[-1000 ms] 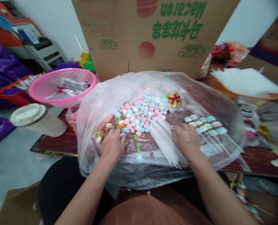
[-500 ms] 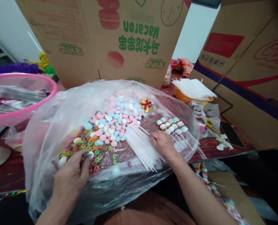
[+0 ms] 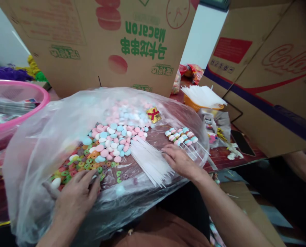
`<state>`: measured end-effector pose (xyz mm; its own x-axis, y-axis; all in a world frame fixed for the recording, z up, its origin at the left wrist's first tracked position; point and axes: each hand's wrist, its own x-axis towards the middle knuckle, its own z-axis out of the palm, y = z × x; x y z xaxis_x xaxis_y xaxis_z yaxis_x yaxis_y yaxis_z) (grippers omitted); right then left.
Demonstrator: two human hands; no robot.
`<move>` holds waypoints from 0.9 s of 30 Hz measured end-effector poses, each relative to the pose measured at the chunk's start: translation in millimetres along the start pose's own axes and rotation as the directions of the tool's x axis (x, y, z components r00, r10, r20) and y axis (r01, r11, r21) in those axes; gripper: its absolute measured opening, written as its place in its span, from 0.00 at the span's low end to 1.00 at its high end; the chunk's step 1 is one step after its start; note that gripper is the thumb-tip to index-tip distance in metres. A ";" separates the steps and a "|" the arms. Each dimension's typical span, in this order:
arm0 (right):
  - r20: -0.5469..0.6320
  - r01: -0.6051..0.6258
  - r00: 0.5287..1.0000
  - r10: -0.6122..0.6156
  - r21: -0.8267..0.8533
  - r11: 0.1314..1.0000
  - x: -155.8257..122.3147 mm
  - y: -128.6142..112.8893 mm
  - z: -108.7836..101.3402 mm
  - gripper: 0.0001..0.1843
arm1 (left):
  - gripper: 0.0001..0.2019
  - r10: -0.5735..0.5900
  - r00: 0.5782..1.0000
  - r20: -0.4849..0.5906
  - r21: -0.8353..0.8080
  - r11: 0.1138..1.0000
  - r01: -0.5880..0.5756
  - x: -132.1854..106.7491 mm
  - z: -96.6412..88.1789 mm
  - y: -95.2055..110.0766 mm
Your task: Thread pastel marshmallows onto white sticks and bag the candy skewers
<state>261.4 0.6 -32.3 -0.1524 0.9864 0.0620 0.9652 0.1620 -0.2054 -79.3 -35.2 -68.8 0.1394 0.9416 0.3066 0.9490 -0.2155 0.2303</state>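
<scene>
Sticks (image 3: 150, 163), white and thin, lie in one loose bundle inside a clear bag (image 3: 34, 137) spread over the desk (image 3: 219, 156), between a heap of candies (image 3: 111, 139) and the skewers (image 3: 182, 134). The right hand (image 3: 180, 160) rests palm down on the bundle's right edge, wrist low, fingers bent and close together; whether they pinch a stick I cannot tell. The left hand (image 3: 74, 197) lies flat at the bag's near left corner, fingers together and unclenched on the rings (image 3: 83, 164), with one white candy just beside the thumb. Two hands, one bag, one gold wrapper (image 3: 153, 114), one pink basin (image 3: 26, 91), one orange bowl (image 3: 194, 103) and three boxes (image 3: 91, 44) show; the skewers are a few, too close to count. Since a second ago the view has swung right: the cup is gone from sight, the left hand has slid nearer the bag's edge, the right has stayed at the sticks, and another person's forearm (image 3: 301, 166) has come in at the right.
</scene>
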 end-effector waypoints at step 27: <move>-0.093 -0.447 0.892 0.443 -0.035 0.894 -28.4 105.6 -37.6 0.14 | 0.06 0.504 0.816 0.285 -0.412 0.833 -0.371 9.5 24.6 139.6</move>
<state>375.7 -11.3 -19.1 0.3112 0.9487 0.0552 0.9382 -0.2975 -0.1770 61.4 -49.9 -56.4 0.6723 0.7330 0.1031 0.6219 -0.6349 0.4584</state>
